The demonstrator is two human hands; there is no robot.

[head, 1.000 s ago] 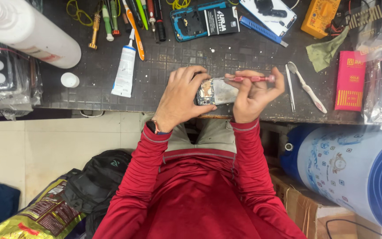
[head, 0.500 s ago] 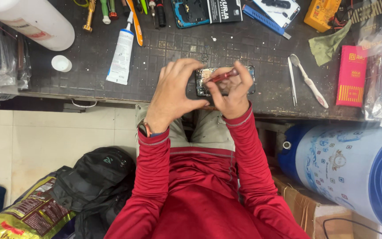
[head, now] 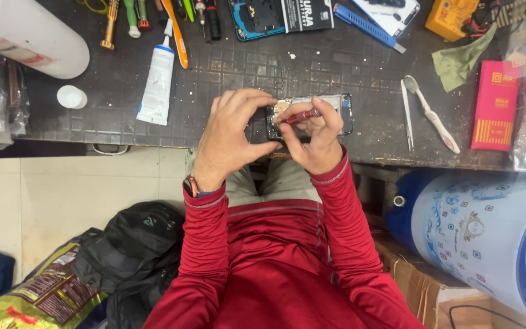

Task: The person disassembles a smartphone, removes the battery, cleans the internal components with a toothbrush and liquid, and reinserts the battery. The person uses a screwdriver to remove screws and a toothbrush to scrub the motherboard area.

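Note:
An opened phone (head: 336,109) lies flat on the dark work mat (head: 226,67) near the bench's front edge. My left hand (head: 229,137) arches over its left end, with the fingertips touching the frame. In my right hand (head: 315,137) is a small red screwdriver (head: 299,116), its tip pointing left into the phone's inner parts. Both sleeves are red, and a watch sits on my left wrist. My fingers hide much of the phone.
A white glue tube (head: 156,82), a white cap (head: 71,96) and a big white roll (head: 25,36) lie at left. Tweezers (head: 406,116), a toothbrush (head: 430,113) and a red box (head: 494,103) lie right. Hand tools line the back. A black backpack (head: 135,256) is on the floor; a blue drum (head: 488,237) stands at right.
The phone has gone from raised in my hands to lying on the mat farther right. The red screwdriver has swung round and now points into it. The view has shifted slightly.

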